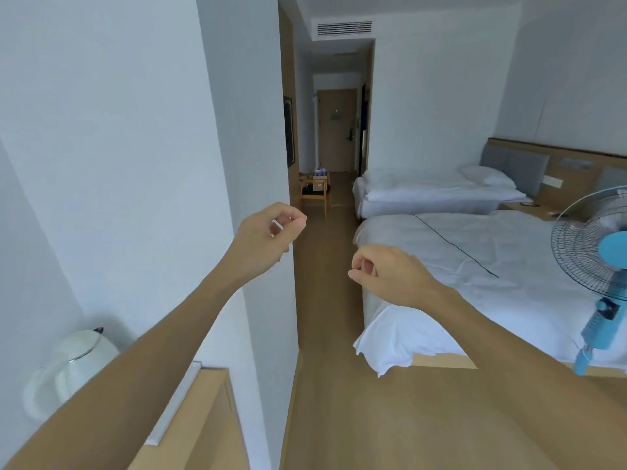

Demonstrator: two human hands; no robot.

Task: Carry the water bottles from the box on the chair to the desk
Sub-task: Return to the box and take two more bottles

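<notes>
We count two hands, the left hand [268,237] and the right hand [390,274]; two beds, a near bed [492,266] and a far bed [427,193]; one chair [314,195]; one box [320,178]; one fan [597,252]; one kettle [68,364]; one desk [210,418].

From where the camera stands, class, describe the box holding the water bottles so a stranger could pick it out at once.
Look down the wood-floored passage between the white wall and the two white beds towards the brown door. On its left stands a wooden chair. The small cardboard box sits on top of it, the only thing there showing blue bottle tops.
</notes>
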